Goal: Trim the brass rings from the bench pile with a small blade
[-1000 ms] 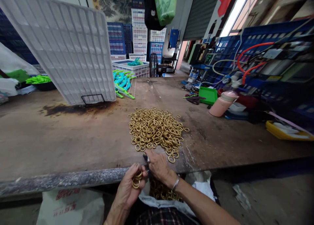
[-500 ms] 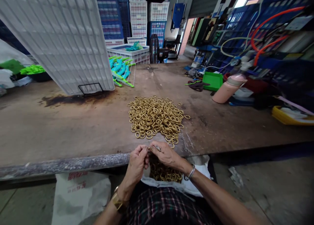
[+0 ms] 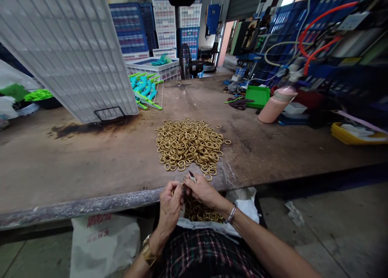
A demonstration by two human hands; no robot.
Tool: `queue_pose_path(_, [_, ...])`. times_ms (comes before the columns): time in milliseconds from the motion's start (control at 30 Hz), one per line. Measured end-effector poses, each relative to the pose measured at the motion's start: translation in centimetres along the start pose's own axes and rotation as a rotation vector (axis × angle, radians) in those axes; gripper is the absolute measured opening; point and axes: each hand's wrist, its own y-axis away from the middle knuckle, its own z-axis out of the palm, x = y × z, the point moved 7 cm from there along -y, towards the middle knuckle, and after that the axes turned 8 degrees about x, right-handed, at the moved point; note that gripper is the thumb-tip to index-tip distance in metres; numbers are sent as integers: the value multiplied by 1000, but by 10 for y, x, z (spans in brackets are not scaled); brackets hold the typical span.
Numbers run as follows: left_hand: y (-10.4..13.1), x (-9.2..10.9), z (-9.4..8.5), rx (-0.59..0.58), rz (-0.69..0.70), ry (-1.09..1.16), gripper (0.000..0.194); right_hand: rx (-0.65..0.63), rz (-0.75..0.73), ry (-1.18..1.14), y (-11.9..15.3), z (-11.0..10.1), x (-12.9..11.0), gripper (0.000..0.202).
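Observation:
My left hand [image 3: 170, 203] is closed in a pinch on a brass-coloured ring [image 3: 173, 192], partly covered by the fingers. Its fingertips meet those of my right hand [image 3: 202, 190], which is closed around a small knife [image 3: 192, 176] with its dark pointed tip showing. Both hands are at the table's near edge, above an open white bag [image 3: 209, 224] on my lap. Inside the bag lie many similar rings [image 3: 198, 213], partly hidden by my right wrist. Just beyond my hands, a heap of brass-coloured rings [image 3: 189, 142] rests on the table.
A tall white ribbed panel [image 3: 81, 55] stands on the brown table [image 3: 121, 156] at left. Teal and green plastic pieces [image 3: 145, 90] lie behind it. At right are a green tray [image 3: 257, 96], a pink bottle [image 3: 275, 106] and a yellow tray [image 3: 357, 134]. A printed sack [image 3: 104, 241] sits below.
The view has shifted slightly, moving the background left. The knife in my right hand has turned so its dark tip shows. My hands stay together at the table edge.

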Motion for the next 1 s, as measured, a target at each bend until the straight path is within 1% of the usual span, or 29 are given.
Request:
queue_pose_path(67, [2,-3,3,-52,-54,24,33,24,-34,21,0,-2,-1,25])
queue_pose_path(133, [5,-6,7,-113,-110,46,34,74,-103,78,1,-6,-5,22])
queue_pose_path(233, [7,-9,11,-173,-149,61,34,133,-190,198,5,-11,-13,20])
queue_pose_path(333, [10,-7,15,-217,-177,102,32,132,-235,277,8,-12,-19,20])
queue_pose_path(400, [12,-5,18,-240,-201,148,30,124,-243,260,7,-14,-20,21])
queue_pose_path(467, [12,-2,21,-245,-207,184,29,150,-241,244,6,-18,-20,21])
queue_pose_path(533, [12,-1,21,-241,-195,196,29,178,-259,294,7,-23,-19,21])
queue_pose_path(600, [11,-1,21,-234,-174,177,29,141,-310,411,10,-23,-19,18])
queue_pose_path(667, [9,-1,21,-227,-141,139,29,58,-366,542,14,-17,-18,14])
queue_pose_path(733, [7,-1,21,-225,-103,93,30,7,-390,658,18,-13,-16,16])
queue_pose_path(867, [7,1,20,-220,-54,1,33,-21,-368,797,20,-9,-14,23])
queue_pose_path(1000, [6,4,15,-174,19,-71,36,-80,-339,860,22,-4,-17,25])
